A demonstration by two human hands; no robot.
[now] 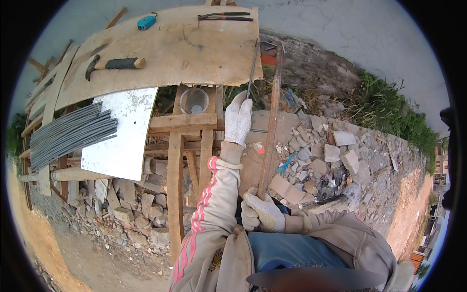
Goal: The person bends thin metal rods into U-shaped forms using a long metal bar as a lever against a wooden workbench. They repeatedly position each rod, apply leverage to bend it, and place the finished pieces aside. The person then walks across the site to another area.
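Observation:
My left hand (238,119), in a whitish knit glove, pinches a thin grey steel rod (252,70) beside the right edge of the plywood. That rod runs up to small metal pins (268,46) at the head of a long rusty pipe (273,112). Closed round the pipe's lower end is my gloved right hand (264,213), close to my body. The pipe slants up and away from me. How the rod's far end meets the pins and pipe head is too small to tell.
On the plywood top (160,58) lie a hammer (116,63), a blue tape measure (146,22) and long-handled pincers (225,17). Cut steel rods (73,134) rest partly on a white board (121,136). A clear plastic tub (194,101) sits by the wooden frame (176,190). Rubble (331,155) lies right.

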